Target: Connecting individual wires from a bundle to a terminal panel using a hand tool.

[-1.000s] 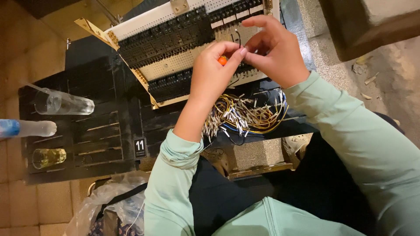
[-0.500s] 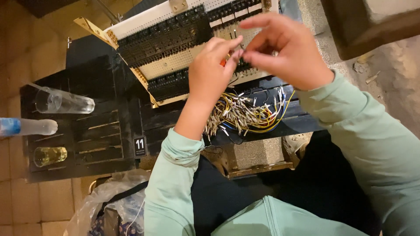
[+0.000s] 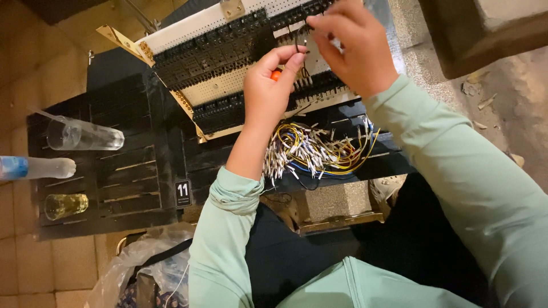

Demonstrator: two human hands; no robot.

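Clear glass holding yellowish liquid, empty clear tumbler lying sideways

Both arms in pale green sleeves reach forward. The left hand is raised, fingers curled and pinched shut. The right hand meets it, fingertips pinched together.

Small black rectangular tag with white marking, lower left of centre, fixed at the edge of the dark slatted table. Blue label band around a clear plastic bottle lying at the far left edge. Crumpled translucent plastic bag at bottom left.
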